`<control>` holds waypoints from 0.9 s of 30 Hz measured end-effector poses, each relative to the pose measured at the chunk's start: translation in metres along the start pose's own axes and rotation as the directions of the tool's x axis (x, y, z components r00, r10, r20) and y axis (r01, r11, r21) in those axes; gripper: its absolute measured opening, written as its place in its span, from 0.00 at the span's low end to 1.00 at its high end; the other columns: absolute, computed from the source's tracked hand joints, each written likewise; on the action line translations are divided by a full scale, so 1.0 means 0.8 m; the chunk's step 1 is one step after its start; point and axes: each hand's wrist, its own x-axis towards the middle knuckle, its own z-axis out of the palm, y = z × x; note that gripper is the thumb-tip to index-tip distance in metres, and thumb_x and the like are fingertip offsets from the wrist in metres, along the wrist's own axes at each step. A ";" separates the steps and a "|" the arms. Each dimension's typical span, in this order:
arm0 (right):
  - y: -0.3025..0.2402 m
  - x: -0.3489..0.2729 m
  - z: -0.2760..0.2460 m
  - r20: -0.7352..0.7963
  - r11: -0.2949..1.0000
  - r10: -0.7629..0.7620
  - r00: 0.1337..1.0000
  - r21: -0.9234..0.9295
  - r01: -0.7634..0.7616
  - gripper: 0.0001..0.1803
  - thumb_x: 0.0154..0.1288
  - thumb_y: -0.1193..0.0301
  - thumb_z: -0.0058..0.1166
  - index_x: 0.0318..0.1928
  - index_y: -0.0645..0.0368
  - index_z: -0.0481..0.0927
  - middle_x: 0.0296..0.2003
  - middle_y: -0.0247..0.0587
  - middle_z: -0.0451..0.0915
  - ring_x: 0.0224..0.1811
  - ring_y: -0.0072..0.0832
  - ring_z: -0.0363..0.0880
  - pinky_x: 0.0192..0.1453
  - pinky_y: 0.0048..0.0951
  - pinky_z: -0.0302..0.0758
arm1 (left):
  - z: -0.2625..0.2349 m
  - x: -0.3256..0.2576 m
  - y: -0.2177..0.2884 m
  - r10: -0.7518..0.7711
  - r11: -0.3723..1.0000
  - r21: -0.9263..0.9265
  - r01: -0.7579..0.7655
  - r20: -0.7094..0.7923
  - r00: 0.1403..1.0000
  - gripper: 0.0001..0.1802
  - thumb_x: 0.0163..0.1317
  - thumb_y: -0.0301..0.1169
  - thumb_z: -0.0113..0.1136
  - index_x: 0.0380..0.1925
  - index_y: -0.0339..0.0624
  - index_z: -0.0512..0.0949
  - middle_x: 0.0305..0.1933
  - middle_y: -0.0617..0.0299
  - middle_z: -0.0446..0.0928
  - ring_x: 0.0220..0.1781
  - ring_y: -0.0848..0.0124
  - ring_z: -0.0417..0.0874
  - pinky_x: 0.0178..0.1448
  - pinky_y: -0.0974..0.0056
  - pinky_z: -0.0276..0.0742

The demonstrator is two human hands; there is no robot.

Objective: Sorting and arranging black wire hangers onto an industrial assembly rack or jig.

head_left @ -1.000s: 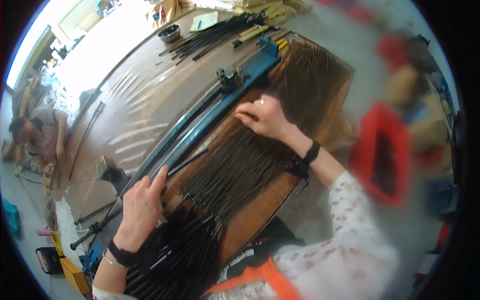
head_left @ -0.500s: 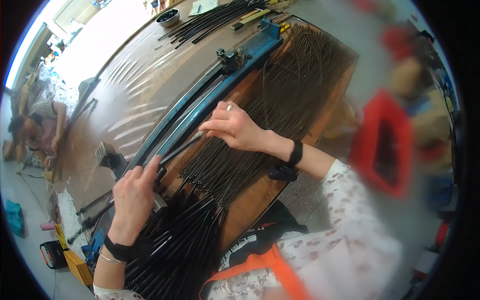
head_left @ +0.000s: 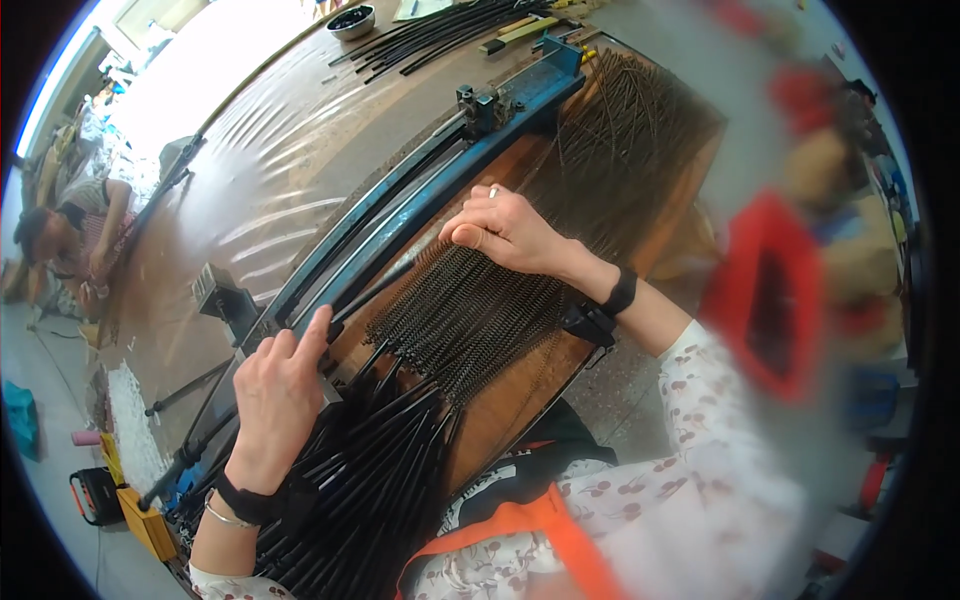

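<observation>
A thin dark rod point(head_left: 378, 287) slants between my hands, just in front of the blue metal rail point(head_left: 385, 243). My right hand point(head_left: 508, 232) is closed around its upper end, where a coiled metal part seems to show beside the fingers. At the lower end, my left hand point(head_left: 276, 392) curls over the rod beside the rail, index finger stretched along it; its grip is partly hidden. Below the rod lies a layer of metal coil springs point(head_left: 455, 325). Black rods point(head_left: 385, 480) are bundled close to my left wrist.
A clamp block point(head_left: 483, 112) sits on the rail's far part. Farther back are more black rods point(head_left: 430, 45), a bowl point(head_left: 352, 22) and a yellow-handled tool point(head_left: 522, 35). Thin metal rods point(head_left: 625, 110) lie at the table's far right. Another person point(head_left: 85, 230) sits at left.
My right hand has moved up and to the right, away from my left hand, along the rail. More of the rod shows between them. My left hand has shifted only slightly.
</observation>
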 end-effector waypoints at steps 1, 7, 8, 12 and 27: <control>0.004 0.000 0.003 0.022 1.000 -0.022 1.000 0.002 0.022 0.15 0.72 0.59 0.56 0.38 0.55 0.87 0.30 0.36 0.83 0.35 0.31 0.77 0.46 0.35 0.72 | 0.000 -0.001 0.001 0.011 1.000 0.021 -0.011 0.018 1.000 0.28 0.58 0.22 0.59 0.60 0.52 0.77 0.27 0.61 0.72 0.32 0.62 0.78 0.35 0.58 0.75; 0.168 -0.017 -0.127 -0.494 0.214 0.579 0.648 -0.675 -0.706 0.19 0.68 0.55 0.53 0.47 0.55 0.84 0.47 0.49 0.85 0.53 0.49 0.82 0.55 0.52 0.77 | 0.003 0.004 0.028 0.055 0.997 -0.063 -0.051 0.063 0.996 0.29 0.57 0.23 0.60 0.61 0.54 0.76 0.28 0.61 0.73 0.32 0.63 0.79 0.37 0.58 0.77; 0.189 -0.019 -0.151 -0.465 0.117 0.708 0.532 -0.666 -0.737 0.20 0.67 0.55 0.53 0.50 0.55 0.82 0.49 0.51 0.84 0.55 0.51 0.81 0.56 0.53 0.77 | 0.004 0.005 0.031 0.080 0.993 -0.088 -0.076 0.045 0.996 0.30 0.56 0.22 0.60 0.61 0.54 0.76 0.28 0.62 0.73 0.33 0.63 0.80 0.36 0.58 0.77; 0.230 -0.023 -0.164 -0.287 0.124 0.823 0.490 -0.751 -0.648 0.17 0.65 0.63 0.50 0.51 0.55 0.81 0.51 0.54 0.83 0.57 0.51 0.80 0.58 0.50 0.76 | 0.007 0.013 0.038 0.087 0.990 -0.123 -0.076 0.089 0.992 0.33 0.52 0.20 0.60 0.62 0.54 0.75 0.29 0.62 0.74 0.33 0.64 0.80 0.37 0.59 0.78; 0.217 -0.030 -0.174 -0.551 0.140 0.702 0.451 -0.514 -0.846 0.18 0.66 0.58 0.55 0.49 0.56 0.81 0.46 0.54 0.84 0.53 0.53 0.82 0.56 0.49 0.78 | 0.019 0.032 0.040 0.119 0.982 -0.163 -0.097 0.129 0.985 0.32 0.55 0.22 0.60 0.63 0.54 0.74 0.29 0.61 0.74 0.33 0.63 0.80 0.38 0.58 0.78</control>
